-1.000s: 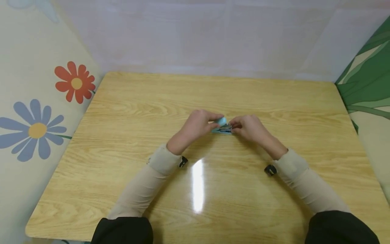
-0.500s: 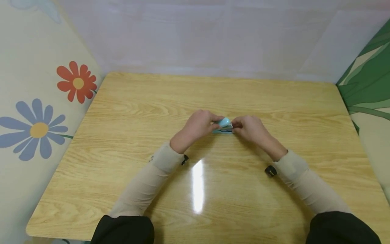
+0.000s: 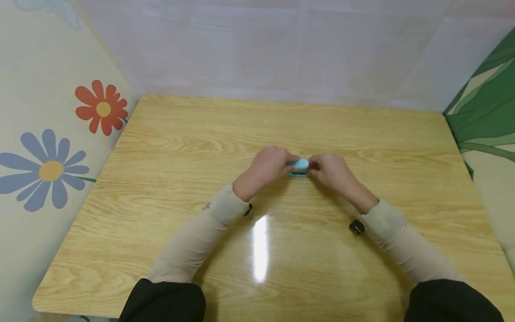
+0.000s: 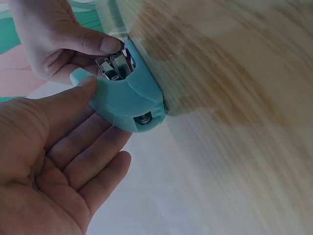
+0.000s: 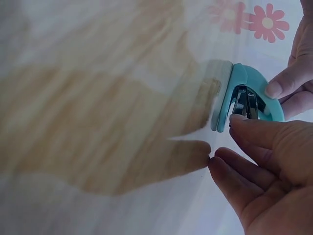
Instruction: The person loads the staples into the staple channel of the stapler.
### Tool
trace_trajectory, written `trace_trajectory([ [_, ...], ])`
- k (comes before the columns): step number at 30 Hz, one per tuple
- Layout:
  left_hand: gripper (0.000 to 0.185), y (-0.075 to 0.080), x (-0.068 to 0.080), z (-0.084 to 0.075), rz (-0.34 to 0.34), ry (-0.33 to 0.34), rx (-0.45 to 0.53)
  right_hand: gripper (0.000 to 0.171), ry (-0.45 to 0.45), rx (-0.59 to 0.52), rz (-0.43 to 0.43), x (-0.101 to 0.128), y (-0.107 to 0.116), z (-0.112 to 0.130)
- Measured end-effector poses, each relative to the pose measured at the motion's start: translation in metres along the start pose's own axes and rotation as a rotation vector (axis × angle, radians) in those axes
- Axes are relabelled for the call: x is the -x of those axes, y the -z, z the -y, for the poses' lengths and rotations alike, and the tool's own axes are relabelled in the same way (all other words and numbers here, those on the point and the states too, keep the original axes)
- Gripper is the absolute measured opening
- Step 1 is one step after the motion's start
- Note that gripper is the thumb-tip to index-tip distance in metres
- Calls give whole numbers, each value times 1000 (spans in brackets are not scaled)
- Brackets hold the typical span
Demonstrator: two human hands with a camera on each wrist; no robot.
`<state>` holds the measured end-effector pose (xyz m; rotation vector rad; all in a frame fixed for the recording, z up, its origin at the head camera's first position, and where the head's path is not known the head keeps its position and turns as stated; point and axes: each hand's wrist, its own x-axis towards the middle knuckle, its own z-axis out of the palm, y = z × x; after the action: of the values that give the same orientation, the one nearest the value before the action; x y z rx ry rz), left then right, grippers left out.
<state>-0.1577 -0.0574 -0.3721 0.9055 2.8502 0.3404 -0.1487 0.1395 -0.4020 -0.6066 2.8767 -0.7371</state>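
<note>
A small light-blue stapler [image 3: 299,166] lies at the middle of the wooden table [image 3: 281,120], held between both hands. My left hand [image 3: 287,165] grips its rear end. In the left wrist view this hand [image 4: 105,115] has its thumb on the stapler [image 4: 129,98] and its fingers beneath the hinge. My right hand [image 3: 315,166] pinches the front end. Its thumb [image 5: 244,122] presses on the metal staple channel of the stapler [image 5: 249,93]. The blue top sits low over the base.
A cream panel with a red flower [image 3: 102,109] and a blue flower [image 3: 50,170] borders the table on the left. A green leaf-patterned panel [image 3: 487,112] stands on the right and a pale wall at the back. Bare tabletop surrounds the hands.
The stapler's blue top, raised a second ago with the metal channel showing, has come down over the base. Both hands have drawn closer together around it.
</note>
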Motion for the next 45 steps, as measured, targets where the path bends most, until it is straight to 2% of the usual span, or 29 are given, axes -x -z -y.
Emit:
trace_trajectory([
  [7, 28, -3, -3, 0, 13, -15, 5, 18, 41, 18, -10, -2, -2, -1],
  [13, 32, -4, -6, 0, 17, -17, 12, 17, 30, 36, 6, -3, -1, -2],
  [29, 20, -4, -9, -6, 35, -33, -37, 20, 36, 34, 5, -3, -1, 0],
  [35, 26, -4, -7, -5, 35, -23, 8, 20, 44, 28, 7, -3, -2, -2],
  [41, 32, -7, -4, 2, 14, -8, 83, 19, 7, -6, 34, -2, 0, -2],
  [45, 33, -4, -3, 5, 26, 16, 144, 20, -16, -19, 44, -2, 1, -1],
])
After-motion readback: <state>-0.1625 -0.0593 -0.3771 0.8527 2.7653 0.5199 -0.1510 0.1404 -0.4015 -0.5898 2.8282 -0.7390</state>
